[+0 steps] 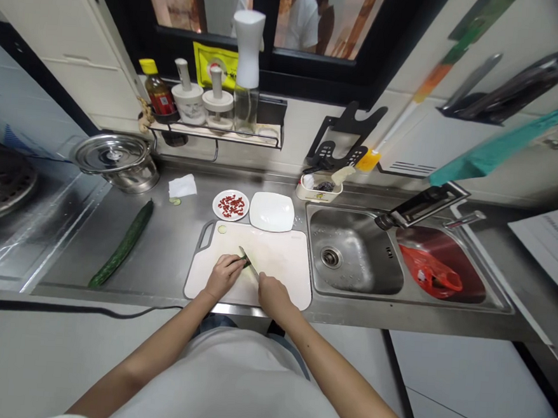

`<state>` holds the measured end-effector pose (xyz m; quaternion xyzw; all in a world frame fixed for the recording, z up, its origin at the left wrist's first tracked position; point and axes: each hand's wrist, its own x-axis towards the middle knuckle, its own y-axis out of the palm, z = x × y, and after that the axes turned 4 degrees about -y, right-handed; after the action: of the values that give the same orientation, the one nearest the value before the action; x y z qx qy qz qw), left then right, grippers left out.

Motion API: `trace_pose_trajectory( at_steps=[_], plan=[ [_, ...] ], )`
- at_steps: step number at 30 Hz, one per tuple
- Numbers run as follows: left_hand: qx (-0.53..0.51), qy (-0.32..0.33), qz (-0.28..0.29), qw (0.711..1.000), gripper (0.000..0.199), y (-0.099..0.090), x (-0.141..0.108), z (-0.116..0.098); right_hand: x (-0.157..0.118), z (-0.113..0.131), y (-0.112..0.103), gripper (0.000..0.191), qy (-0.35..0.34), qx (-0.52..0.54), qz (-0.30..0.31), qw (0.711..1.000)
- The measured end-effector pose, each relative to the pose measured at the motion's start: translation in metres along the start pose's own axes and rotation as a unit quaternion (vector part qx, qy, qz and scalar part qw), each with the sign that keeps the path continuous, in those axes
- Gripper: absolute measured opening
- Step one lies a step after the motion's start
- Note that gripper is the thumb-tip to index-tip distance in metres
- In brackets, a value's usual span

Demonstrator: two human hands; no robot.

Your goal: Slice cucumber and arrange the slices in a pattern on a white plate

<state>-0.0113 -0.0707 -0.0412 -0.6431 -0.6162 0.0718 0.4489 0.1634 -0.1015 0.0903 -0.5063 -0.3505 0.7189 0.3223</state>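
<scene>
On the white cutting board (285, 254), my left hand (225, 275) presses its bent fingers on a small dark green piece of cucumber (246, 261). My right hand (273, 296) is closed round the handle of a knife (251, 264), whose blade points up and left beside that piece. A pale round slice (222, 229) lies near the board's top left corner. Behind the board are a round plate (216, 206) with chopped red bits and an empty white square plate (272, 212). A whole cucumber (122, 244) lies on the counter at the left.
A lidded steel pot (133, 172) and a white tissue (182, 186) are at the back left. The double sink (357, 252), with a red plastic bag (430, 272), is right of the board. Above hangs a shelf (208, 134) with bottles. People show through the window.
</scene>
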Motion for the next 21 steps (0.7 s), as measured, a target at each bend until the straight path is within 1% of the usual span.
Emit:
trace_pose_trajectory(
  at_steps=[9,12,17,21],
  plan=[
    [0.0,0.004,0.004,1.0,0.022,-0.001,0.0,-0.002,0.03,0.003,0.014,0.032,-0.02,-0.012,-0.039,0.999],
    [-0.001,0.006,0.004,1.0,0.023,-0.001,0.0,-0.001,0.027,0.001,0.015,0.031,-0.022,-0.011,-0.037,0.999],
    [-0.002,0.003,0.006,1.0,0.022,-0.001,0.0,-0.001,0.015,-0.001,0.009,0.03,-0.004,-0.001,-0.002,1.0],
    [-0.003,0.004,0.002,1.0,0.022,-0.002,0.001,-0.003,0.02,0.0,0.01,0.031,-0.01,0.0,-0.01,1.0]
  ],
)
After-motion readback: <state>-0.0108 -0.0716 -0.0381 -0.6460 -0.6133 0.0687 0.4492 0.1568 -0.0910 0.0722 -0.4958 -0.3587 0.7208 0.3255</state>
